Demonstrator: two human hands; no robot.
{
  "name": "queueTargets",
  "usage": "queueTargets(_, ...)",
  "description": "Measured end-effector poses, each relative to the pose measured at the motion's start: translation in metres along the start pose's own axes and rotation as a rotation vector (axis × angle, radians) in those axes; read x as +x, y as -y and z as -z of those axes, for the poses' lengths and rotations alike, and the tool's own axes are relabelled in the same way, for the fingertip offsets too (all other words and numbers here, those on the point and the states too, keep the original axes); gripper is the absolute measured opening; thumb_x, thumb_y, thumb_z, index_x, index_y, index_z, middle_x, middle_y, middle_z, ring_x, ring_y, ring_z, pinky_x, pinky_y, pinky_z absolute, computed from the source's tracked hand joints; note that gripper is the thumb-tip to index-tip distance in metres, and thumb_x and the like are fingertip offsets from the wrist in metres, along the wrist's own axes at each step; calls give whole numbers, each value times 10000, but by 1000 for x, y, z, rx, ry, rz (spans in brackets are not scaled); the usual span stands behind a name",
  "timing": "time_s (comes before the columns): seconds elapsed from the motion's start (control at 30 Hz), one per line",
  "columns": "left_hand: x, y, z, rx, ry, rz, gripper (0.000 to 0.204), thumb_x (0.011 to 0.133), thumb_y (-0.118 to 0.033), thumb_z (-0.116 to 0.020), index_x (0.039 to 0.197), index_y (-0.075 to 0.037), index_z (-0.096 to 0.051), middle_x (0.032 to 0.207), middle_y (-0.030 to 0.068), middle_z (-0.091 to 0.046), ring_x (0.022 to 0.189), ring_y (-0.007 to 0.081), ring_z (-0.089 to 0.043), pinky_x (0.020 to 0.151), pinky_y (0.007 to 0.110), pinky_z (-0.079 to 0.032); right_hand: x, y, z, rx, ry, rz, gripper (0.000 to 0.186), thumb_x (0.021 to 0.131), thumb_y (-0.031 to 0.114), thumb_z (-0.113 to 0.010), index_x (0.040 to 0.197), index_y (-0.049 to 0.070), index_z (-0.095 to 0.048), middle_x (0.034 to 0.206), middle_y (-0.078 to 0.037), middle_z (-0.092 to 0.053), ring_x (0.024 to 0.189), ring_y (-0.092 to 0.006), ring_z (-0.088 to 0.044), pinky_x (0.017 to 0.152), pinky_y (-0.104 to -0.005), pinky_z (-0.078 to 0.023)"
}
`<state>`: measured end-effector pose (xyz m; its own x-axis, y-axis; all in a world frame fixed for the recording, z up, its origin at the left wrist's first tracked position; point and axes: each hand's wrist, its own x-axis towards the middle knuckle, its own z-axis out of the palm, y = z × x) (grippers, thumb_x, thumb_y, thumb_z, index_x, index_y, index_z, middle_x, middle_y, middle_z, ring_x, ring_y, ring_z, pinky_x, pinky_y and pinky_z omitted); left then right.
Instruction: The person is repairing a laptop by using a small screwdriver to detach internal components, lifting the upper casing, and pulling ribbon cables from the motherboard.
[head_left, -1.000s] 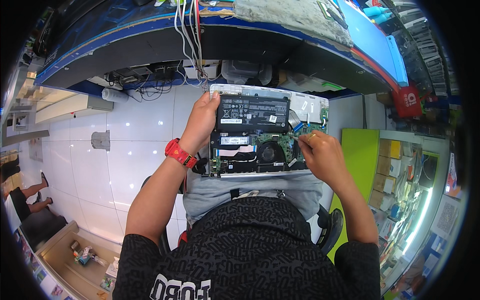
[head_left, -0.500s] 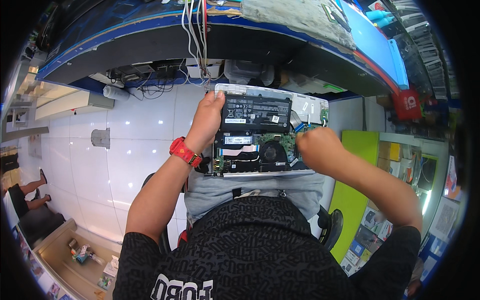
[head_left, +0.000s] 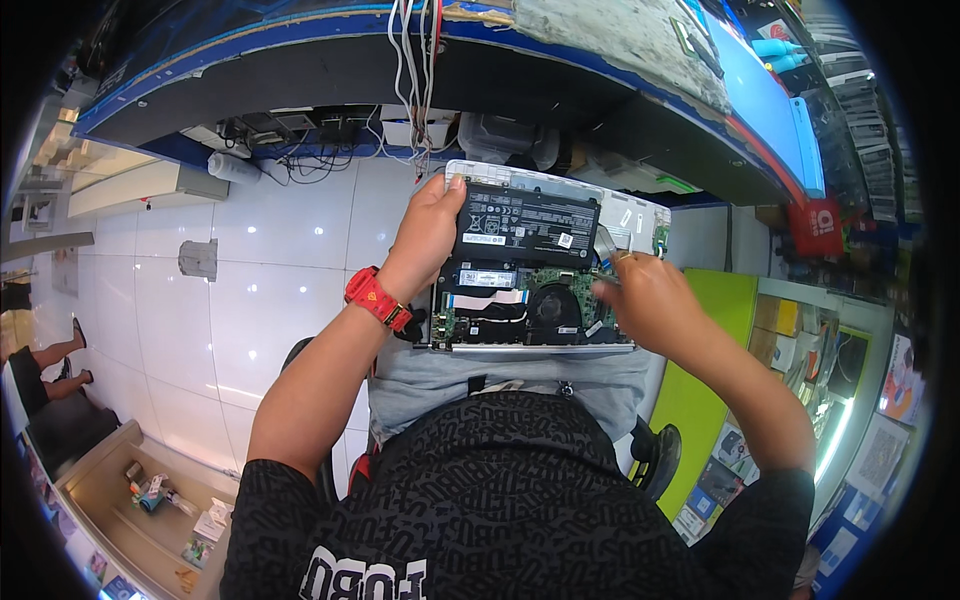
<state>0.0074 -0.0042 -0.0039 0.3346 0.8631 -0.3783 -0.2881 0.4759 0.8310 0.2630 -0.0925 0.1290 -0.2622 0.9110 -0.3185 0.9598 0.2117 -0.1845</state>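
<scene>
Since a moment ago, right hand (head_left: 645, 300) has shifted to the board's right side.
Opened laptop (head_left: 545, 265) rests on the person's lap; left hand (head_left: 430, 235) clasps its left edge, steadying it, while right fingers pinch something too small to tell.

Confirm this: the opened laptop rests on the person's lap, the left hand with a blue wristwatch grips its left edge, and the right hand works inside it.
Not quite: the wristwatch is red, not blue, as the head view shows. The rest holds: the opened laptop rests on the lap, the left hand grips its left edge, and the right hand works inside it.
</scene>
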Motion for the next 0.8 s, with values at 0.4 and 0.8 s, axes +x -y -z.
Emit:
queueTargets(0.4,-3,-4,-5,-45,-22,19,319,1154,-228,-400,1191,11,-609,1134,93,-710,991,121,-657,925,310,-522,-9,3,-5,118,-87,-110,143,915,45,-671,841,-74,-695,838,-252,-690,818,-460,-687,737,-530,-555)
queueTargets(0.8,1,-1,0,-5,13,8,319,1154,-231,-398,1247,-5,-602,1174,82,-712,1024,133,-688,950,315,-551,-32,-9,-7,343,-253,-127,118,877,4,-719,983,-13,-768,906,-184,-702,783,-396,-695,706,-449,-551)
